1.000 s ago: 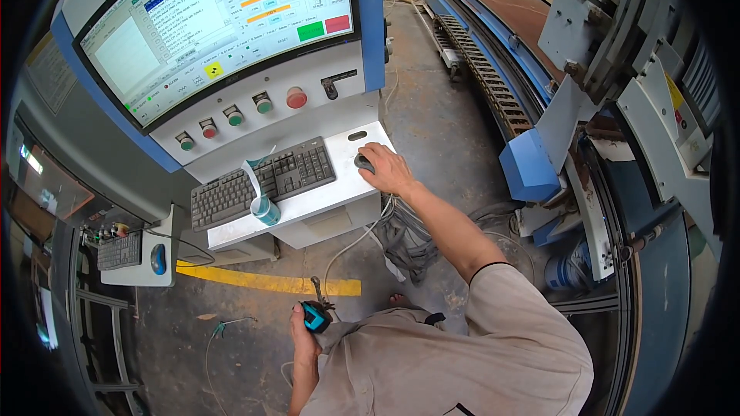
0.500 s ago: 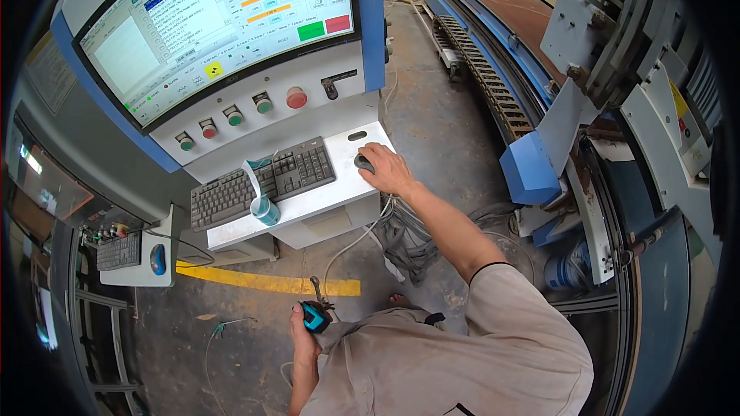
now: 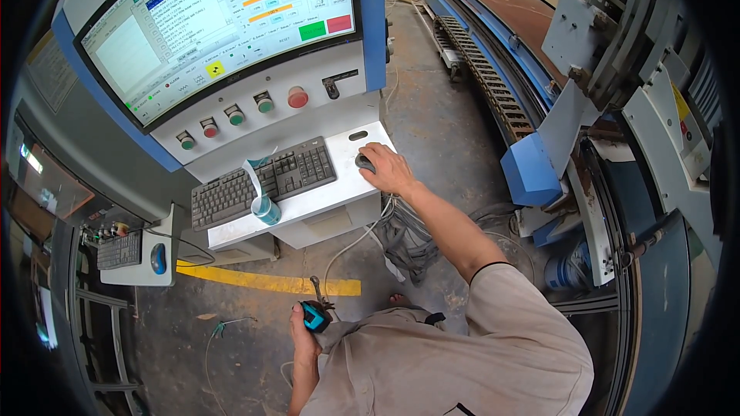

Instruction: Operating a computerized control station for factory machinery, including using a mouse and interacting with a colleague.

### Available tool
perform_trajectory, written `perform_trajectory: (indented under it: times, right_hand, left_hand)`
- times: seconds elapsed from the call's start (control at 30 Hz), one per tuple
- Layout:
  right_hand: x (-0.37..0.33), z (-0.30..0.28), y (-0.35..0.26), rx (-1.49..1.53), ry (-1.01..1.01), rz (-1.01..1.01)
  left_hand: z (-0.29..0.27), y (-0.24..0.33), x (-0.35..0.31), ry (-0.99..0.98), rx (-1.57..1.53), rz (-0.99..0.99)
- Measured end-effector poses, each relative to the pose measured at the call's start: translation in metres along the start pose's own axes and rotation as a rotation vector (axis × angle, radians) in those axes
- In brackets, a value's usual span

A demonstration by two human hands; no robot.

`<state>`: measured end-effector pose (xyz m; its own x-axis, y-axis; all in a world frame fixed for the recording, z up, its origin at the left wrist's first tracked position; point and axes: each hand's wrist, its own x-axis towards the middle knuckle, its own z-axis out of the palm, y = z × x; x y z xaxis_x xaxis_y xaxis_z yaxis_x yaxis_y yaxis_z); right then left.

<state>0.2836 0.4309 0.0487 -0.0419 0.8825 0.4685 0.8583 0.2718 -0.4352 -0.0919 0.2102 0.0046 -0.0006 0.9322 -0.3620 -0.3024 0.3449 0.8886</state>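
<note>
Head view: cupped 1 black mouse (image 3: 365, 162) on white shelf (image 3: 344, 156) under curled fingers of right hand (image 3: 390, 169); held teal-and-black device (image 3: 314, 316) in left hand (image 3: 304, 339), with fingers mostly hidden; displayed small lettering (image 3: 171, 27) on screen (image 3: 119, 54).

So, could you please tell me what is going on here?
A person is standing at a machine's control console, with the right hand curled over a dark computer mouse on the white shelf. A black keyboard lies beside it, and the monitor above is lit. The left hand is down by the person's side, holding what looks like a teal-and-black tape measure.
</note>
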Motion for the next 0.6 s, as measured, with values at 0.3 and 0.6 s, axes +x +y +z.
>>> perform_trajectory:
  times: [0.3, 0.6]
  right_hand:
    - [-0.0003, -0.0001, -0.0013, 0.019, -0.004, -0.002]
    - [-0.0016, -0.0010, -0.0022, 0.011, -0.024, 0.018]
  left_hand:
    - [-0.0020, -0.0034, 0.0002, 0.018, 0.001, 0.021]
    - [-0.0029, -0.0042, 0.0001, 0.015, -0.001, 0.002]
